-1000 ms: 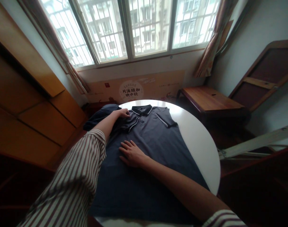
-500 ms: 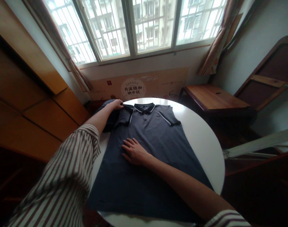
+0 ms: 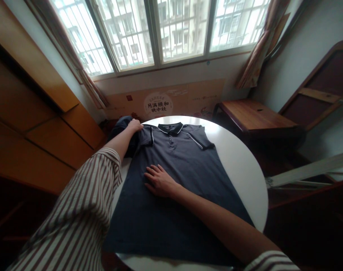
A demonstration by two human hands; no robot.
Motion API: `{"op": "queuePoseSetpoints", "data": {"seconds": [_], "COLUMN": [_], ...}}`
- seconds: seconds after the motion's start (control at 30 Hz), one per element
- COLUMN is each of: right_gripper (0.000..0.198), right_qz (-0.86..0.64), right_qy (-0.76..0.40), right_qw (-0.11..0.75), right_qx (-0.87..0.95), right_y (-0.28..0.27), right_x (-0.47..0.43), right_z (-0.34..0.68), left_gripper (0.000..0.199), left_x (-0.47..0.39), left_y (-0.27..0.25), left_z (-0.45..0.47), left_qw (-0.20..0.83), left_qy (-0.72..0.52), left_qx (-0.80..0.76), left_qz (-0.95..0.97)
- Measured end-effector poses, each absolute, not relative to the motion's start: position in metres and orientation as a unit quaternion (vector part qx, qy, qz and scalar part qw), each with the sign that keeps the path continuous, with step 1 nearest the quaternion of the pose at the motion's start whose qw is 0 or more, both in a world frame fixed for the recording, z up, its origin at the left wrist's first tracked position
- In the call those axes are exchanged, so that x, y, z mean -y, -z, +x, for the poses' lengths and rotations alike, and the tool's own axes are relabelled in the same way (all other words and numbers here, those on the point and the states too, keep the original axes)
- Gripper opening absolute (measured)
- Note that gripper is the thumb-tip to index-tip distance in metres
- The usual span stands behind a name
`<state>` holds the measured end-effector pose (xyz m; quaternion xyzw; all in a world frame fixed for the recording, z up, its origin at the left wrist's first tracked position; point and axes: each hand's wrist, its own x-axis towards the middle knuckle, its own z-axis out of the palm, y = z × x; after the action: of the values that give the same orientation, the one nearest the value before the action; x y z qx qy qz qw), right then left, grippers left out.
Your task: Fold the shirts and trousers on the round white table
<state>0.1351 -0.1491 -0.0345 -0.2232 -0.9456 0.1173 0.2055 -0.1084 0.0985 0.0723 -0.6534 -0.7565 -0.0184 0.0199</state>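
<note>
A dark grey-blue polo shirt (image 3: 194, 165) lies front side up, its black collar (image 3: 171, 128) at the far end and both short sleeves folded in over the chest. White piping edges the collar and cuffs. My left hand (image 3: 135, 125) pinches the shirt's upper left corner, by the shoulder and folded sleeve. Spread flat on the middle of the shirt, my right hand (image 3: 159, 181) rests with fingers apart and holds nothing. Just beyond my left hand sits a bundle of dark cloth (image 3: 122, 123), partly hidden by my forearm.
The shirt covers much of a round white table (image 3: 249, 173). Wooden cabinets (image 3: 53, 139) stand on the left. To the right is a low wooden table (image 3: 258, 114), with a folded wooden panel (image 3: 319, 90) behind it. A printed cardboard sheet (image 3: 185, 98) leans below the barred window.
My left hand has moved slightly left, drawing the shirt's shoulder and folded sleeve with it. The dark bundle bulges higher beside it. My right hand has stayed in place.
</note>
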Motion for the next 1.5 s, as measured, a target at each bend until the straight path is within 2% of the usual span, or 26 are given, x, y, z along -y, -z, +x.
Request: {"op": "queuePoseSetpoints", "data": {"seconds": [0.3, 0.57, 0.77, 0.9, 0.97, 1.03, 1.13, 1.23, 1.33, 1.5], "right_gripper": [0.050, 0.054, 0.051, 0.045, 0.045, 0.041, 0.049, 0.065, 0.064, 0.059], "right_qz": [-0.221, -0.219, -0.227, -0.210, -0.189, -0.190, -0.220, -0.249, -0.283, -0.287], "right_qy": [-0.112, -0.108, -0.082, -0.050, -0.060, -0.090, -0.122, -0.106, -0.043, 0.046], "right_qw": [0.198, 0.174, 0.159, 0.102, 0.092, 0.119, 0.118, 0.102, 0.136, 0.203], "right_qx": [0.949, 0.954, 0.957, 0.971, 0.976, 0.970, 0.961, 0.957, 0.948, 0.935], "right_y": [0.038, 0.036, 0.030, 0.007, -0.005, -0.012, -0.006, 0.017, 0.040, 0.051], "right_x": [0.148, 0.148, 0.150, 0.175, 0.199, 0.228, 0.268, 0.295, 0.308, 0.315], "right_z": [0.134, 0.136, 0.129, 0.152, 0.183, 0.226, 0.301, 0.366, 0.410, 0.437], "left_gripper": [0.046, 0.025, 0.016, 0.012, 0.014, 0.015, 0.034, 0.045, 0.048, 0.032], "left_x": [-0.081, -0.030, 0.079, 0.189, 0.245, 0.295, 0.351, 0.377, 0.381, 0.372], "left_y": [-0.066, -0.066, -0.047, -0.028, -0.019, -0.011, 0.002, 0.014, 0.022, 0.014], "left_z": [-0.090, -0.050, -0.034, -0.046, -0.057, -0.071, -0.095, -0.119, -0.135, -0.141], "left_qw": [0.070, 0.178, 0.100, 0.028, -0.011, -0.038, -0.039, 0.027, 0.070, -0.015], "left_qy": [0.027, 0.060, 0.099, 0.134, 0.140, 0.147, 0.122, 0.106, 0.117, 0.160], "left_qx": [0.794, 0.621, 0.553, 0.491, 0.469, 0.443, 0.401, 0.382, 0.367, 0.366], "left_qz": [-0.603, -0.760, -0.822, -0.861, -0.872, -0.884, -0.907, -0.918, -0.920, -0.916]}}
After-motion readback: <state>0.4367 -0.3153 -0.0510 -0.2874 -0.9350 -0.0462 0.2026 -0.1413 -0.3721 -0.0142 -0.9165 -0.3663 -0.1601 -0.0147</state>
